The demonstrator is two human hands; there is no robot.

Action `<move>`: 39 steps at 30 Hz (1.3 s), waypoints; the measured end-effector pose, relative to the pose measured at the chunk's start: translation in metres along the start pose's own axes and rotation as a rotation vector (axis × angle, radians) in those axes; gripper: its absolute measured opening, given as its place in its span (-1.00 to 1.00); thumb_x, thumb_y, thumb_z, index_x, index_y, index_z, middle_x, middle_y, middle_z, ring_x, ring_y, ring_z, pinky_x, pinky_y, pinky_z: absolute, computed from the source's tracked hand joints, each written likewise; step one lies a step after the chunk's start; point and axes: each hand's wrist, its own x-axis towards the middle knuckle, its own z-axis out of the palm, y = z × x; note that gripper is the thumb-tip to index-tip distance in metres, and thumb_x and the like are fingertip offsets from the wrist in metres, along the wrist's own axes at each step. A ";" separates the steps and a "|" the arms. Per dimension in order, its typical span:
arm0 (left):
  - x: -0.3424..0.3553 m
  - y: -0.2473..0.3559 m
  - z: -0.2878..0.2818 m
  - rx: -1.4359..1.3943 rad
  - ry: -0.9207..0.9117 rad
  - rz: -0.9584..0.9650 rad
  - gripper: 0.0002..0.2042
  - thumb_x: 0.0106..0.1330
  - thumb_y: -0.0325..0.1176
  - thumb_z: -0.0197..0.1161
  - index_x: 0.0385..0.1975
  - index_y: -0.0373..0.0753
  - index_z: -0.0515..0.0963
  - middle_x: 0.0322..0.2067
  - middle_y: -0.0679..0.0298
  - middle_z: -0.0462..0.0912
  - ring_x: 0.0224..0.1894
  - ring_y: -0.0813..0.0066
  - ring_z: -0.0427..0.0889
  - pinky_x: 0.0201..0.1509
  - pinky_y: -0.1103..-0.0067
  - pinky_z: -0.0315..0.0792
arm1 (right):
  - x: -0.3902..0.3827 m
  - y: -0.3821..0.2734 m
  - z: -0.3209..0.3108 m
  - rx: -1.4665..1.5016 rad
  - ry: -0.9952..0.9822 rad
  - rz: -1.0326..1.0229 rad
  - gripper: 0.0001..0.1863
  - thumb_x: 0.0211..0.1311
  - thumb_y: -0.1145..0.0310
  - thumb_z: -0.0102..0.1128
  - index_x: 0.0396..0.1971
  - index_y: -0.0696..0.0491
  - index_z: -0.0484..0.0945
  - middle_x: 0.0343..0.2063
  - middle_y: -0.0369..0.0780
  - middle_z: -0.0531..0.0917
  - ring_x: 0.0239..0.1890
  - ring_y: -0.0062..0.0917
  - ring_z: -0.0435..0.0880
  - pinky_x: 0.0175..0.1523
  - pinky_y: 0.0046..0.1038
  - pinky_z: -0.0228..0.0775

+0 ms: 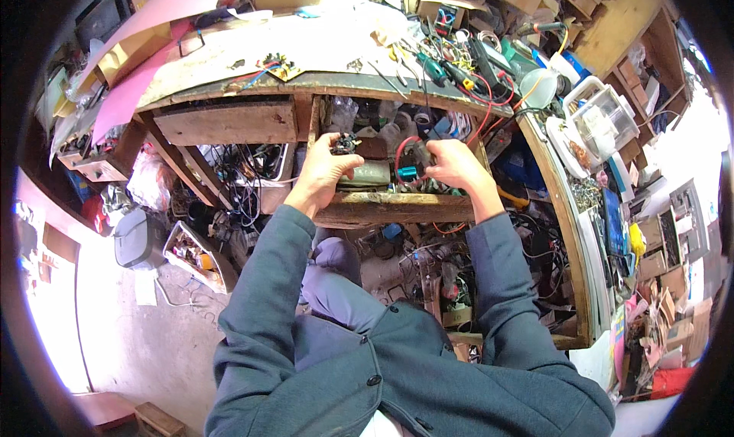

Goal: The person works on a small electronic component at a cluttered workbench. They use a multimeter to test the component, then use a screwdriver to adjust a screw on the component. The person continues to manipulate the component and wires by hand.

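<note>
Both of my hands are over an open wooden drawer filled with mixed parts. Between the thumb and fingers of my left hand sits a clump of small dark electronic parts. My right hand has its fingers pinched at a red wire; the exact grip is partly hidden. A small teal cylinder hangs by this wire, beside the fingertips. Below the clump, a pale greenish flat object and a brown block lie in the drawer.
Above the drawer runs a worktop with a small wired board, screwdrivers and tangled wires. Clear plastic containers crowd the right side. A closed drawer and black cables are at left. A bin stands on the floor.
</note>
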 end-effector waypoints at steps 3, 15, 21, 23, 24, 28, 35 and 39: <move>0.005 -0.002 -0.006 -0.210 -0.118 -0.063 -0.66 0.16 -0.43 0.39 -0.08 -0.31 0.50 -0.37 0.27 0.59 -0.48 0.54 0.52 -0.41 0.57 0.39 | -0.010 -0.019 -0.014 0.651 0.335 -0.004 -0.90 0.05 0.46 0.26 -0.46 0.14 0.52 -0.58 -0.21 0.61 -0.48 -0.55 0.66 -0.36 -0.43 0.47; -0.001 0.022 -0.003 -0.248 -0.194 -0.358 -0.42 0.33 0.15 -0.01 -0.19 -0.35 0.59 -0.58 0.29 0.60 -0.61 0.59 0.45 -0.52 0.67 0.28 | 0.015 -0.065 0.029 1.833 0.561 0.027 -0.82 0.25 0.44 0.27 -0.20 0.20 0.63 -0.40 -0.14 0.72 -0.52 -0.49 0.71 -0.45 -0.50 0.63; -0.001 0.018 -0.001 -0.203 -0.210 -0.341 -0.42 0.35 0.17 -0.03 -0.20 -0.34 0.59 -0.60 0.31 0.58 -0.62 0.60 0.44 -0.55 0.68 0.26 | 0.011 -0.064 0.031 1.670 0.549 0.053 -0.82 0.21 0.46 0.32 -0.21 0.19 0.66 -0.36 -0.20 0.72 -0.47 -0.57 0.69 -0.39 -0.54 0.63; 0.000 0.019 0.001 -0.196 -0.199 -0.339 -0.42 0.35 0.17 -0.03 -0.20 -0.34 0.59 -0.61 0.31 0.58 -0.61 0.60 0.45 -0.57 0.67 0.26 | 0.012 -0.069 0.031 1.641 0.573 0.052 -0.83 0.22 0.49 0.31 -0.20 0.19 0.66 -0.37 -0.20 0.72 -0.45 -0.57 0.70 -0.39 -0.55 0.62; 0.001 0.017 0.001 -0.182 -0.215 -0.345 -0.42 0.35 0.17 -0.03 -0.20 -0.34 0.59 -0.61 0.31 0.57 -0.61 0.60 0.46 -0.58 0.67 0.26 | 0.011 -0.071 0.031 1.626 0.584 0.051 -0.83 0.23 0.51 0.31 -0.20 0.20 0.66 -0.38 -0.21 0.72 -0.44 -0.57 0.70 -0.39 -0.56 0.62; 0.002 0.016 -0.002 -0.168 -0.230 -0.347 -0.43 0.36 0.17 -0.01 -0.20 -0.34 0.58 -0.62 0.31 0.57 -0.61 0.59 0.48 -0.62 0.67 0.25 | 0.011 -0.073 0.030 1.593 0.582 0.025 -0.84 0.25 0.54 0.29 -0.18 0.21 0.65 -0.33 -0.17 0.73 -0.39 -0.56 0.71 -0.38 -0.54 0.61; 0.002 0.016 -0.002 -0.162 -0.238 -0.368 -0.45 0.35 0.16 0.02 -0.23 -0.32 0.58 -0.61 0.30 0.57 -0.63 0.59 0.48 -0.62 0.68 0.25 | 0.007 -0.076 0.030 1.595 0.574 -0.003 -0.84 0.26 0.54 0.28 -0.18 0.22 0.64 -0.30 -0.17 0.73 -0.36 -0.56 0.71 -0.35 -0.53 0.63; 0.000 0.018 -0.001 -0.151 -0.248 -0.376 -0.45 0.33 0.17 0.04 -0.22 -0.30 0.58 -0.62 0.31 0.55 -0.63 0.59 0.47 -0.61 0.69 0.24 | 0.008 -0.077 0.032 1.598 0.616 -0.024 -0.85 0.27 0.51 0.29 -0.19 0.19 0.65 -0.34 -0.20 0.73 -0.44 -0.55 0.71 -0.38 -0.55 0.60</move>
